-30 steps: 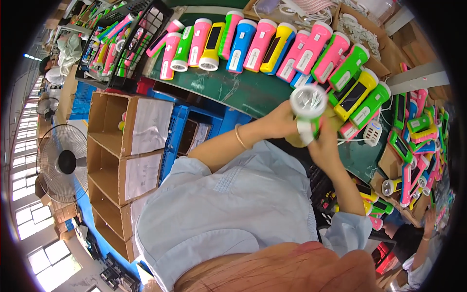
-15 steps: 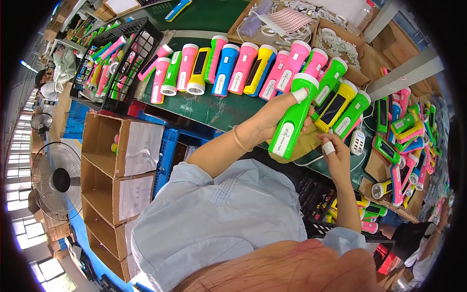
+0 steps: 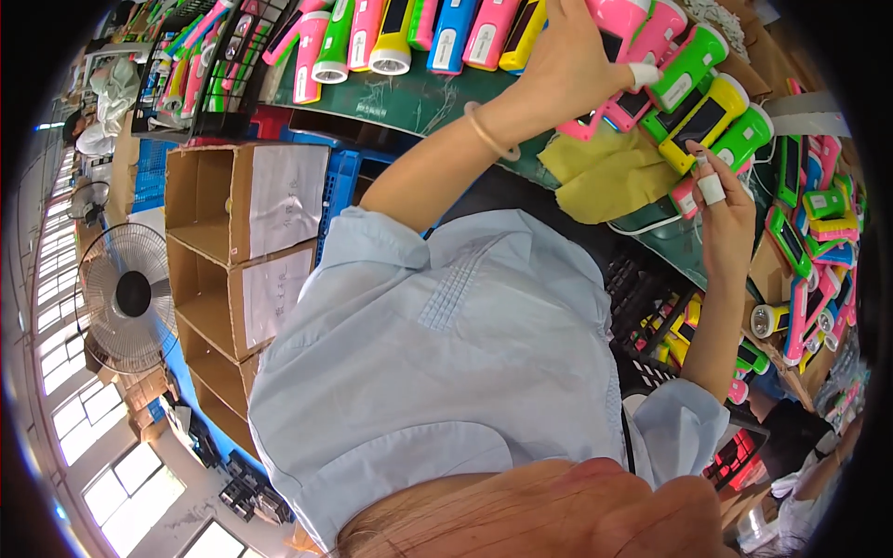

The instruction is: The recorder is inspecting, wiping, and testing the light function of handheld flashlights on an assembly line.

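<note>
Over the row of flashlights, my left hand (image 3: 572, 70) is stretched out, its taped thumb spread sideways near a green flashlight (image 3: 688, 73); some fingers are cut off by the upper edge. A pink flashlight (image 3: 612, 45) lies partly behind that hand. My right hand (image 3: 726, 214) has taped fingers drawn together in a pinch, close to the lower end of a yellow flashlight (image 3: 702, 121) with a dark panel. A tiny thing shows at those fingertips, too small to name. Another green flashlight (image 3: 747, 138) lies beside the yellow one. Below them is a crumpled yellow cloth (image 3: 605, 175).
A black crate (image 3: 223, 84) of flashlights stands at the far left, above a cardboard shelf box (image 3: 206, 200). On the right lies a heap of colourful flashlights (image 3: 809, 270). A standing fan (image 3: 132, 293) is at the left. A white cable (image 3: 642, 226) crosses the green table (image 3: 400, 104).
My left hand has moved up and away over the row, and the green flashlight it held is no longer seen in it. The view has shifted, uncovering the yellow cloth. My right hand still pinches.
</note>
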### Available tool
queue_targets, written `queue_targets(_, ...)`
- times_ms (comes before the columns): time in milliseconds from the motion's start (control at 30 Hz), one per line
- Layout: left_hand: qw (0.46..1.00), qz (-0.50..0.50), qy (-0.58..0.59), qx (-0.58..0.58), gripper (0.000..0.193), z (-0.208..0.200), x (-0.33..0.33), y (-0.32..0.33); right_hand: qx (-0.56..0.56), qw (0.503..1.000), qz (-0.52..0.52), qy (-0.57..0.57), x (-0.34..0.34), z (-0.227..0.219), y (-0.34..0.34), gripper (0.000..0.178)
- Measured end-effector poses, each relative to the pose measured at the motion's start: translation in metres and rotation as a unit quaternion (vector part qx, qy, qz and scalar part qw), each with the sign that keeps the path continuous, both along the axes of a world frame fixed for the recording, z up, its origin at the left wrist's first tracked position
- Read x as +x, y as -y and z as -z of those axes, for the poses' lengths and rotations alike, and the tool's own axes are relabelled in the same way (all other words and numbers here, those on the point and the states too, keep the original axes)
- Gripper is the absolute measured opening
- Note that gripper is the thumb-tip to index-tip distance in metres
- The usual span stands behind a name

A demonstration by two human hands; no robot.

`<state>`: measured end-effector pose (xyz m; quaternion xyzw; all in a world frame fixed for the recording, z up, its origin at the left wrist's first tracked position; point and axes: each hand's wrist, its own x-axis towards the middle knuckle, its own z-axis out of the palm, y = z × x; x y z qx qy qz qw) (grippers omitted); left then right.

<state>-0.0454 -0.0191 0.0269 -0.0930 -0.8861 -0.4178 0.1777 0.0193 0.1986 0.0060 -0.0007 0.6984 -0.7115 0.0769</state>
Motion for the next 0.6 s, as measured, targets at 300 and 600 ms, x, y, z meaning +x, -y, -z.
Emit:
queue_targets(300, 0.615, 0.331, 0.362, 0.617, 0.042, 0.023, -0.017, 0.025, 0.04, 0.996, 0.052, -0.061, -0.012, -0.004, 0.038, 0.017)
queue_targets(600, 0.794, 0.219, 0.264, 0.502, 0.04, 0.031, 0.021, 0.002, 0.427, 0.76, -0.033, -0.488, -0.008, -0.044, 0.084, 0.022)
